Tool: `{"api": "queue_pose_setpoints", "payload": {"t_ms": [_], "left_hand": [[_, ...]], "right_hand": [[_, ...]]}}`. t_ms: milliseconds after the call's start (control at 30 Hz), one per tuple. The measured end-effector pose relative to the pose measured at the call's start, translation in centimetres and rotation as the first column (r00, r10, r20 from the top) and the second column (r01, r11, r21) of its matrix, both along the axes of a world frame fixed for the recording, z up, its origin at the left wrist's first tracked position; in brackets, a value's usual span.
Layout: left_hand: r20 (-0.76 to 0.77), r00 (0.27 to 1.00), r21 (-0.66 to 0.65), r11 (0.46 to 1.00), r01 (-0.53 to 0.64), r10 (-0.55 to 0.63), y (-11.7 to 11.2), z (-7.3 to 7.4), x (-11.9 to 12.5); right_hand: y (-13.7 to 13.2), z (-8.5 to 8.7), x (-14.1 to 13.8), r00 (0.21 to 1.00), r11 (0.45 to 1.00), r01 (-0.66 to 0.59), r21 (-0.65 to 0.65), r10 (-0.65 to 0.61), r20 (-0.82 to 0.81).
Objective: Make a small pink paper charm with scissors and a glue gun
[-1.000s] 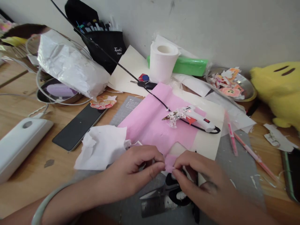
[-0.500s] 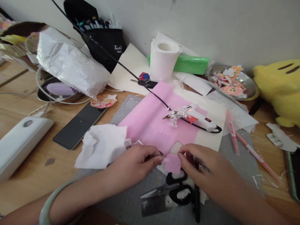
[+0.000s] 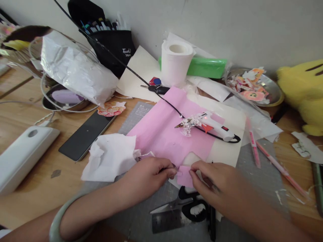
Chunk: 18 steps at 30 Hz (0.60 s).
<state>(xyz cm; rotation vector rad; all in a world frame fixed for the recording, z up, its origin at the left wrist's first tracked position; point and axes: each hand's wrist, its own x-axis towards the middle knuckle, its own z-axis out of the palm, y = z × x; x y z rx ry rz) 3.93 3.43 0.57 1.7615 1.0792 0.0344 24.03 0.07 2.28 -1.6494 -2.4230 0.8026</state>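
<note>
**Two-Hand Grip on Small Pink Piece: Fault Risks**

The small pink piece (image 3: 184, 178) is sitting between the two hands, just beyond the scissors (image 3: 195, 210) on the bench (image 3: 32, 198). The left hand (image 3: 156, 173) is apparently pinching a pale strip (image 3: 180, 174) at the piece's left edge; whether strip and piece are joined is unclear. The right hand (image 3: 214, 178) is pinching the right edge between thumb and forefinger fingers.

Possible faults:
- Tearing or creasing: caused by the hands pulling unevenly on thin material.
- Slipping: caused by the fingers gripping only a narrow margin.
- Scorching or staining: the glue gun (image 3: 217, 127) is lying on the pink sheet (image 3: 156, 124); a small light is glowing, so its nozzle may be hot.
</note>
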Motion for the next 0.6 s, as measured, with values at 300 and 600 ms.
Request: {"api": "queue_pose_setpoints", "payload": {"t_ms": [300,600], "left_hand": [[-0.06,0.998,0.047,0.999,0.027,-0.024,-0.18,-0.25,0.28],[-0.096,0.995,0.077,0.996,0.044,-0.037,-0.27,-0.43,0.23]], "right_hand": [[-0.3,-0.35,0.24,0.993,0.985,-0.117,0.129,0.114,0.028],[-0.26,-0.32,0.29,0.968,0.961,-0.247,0.126,0.238,0.083]]}}
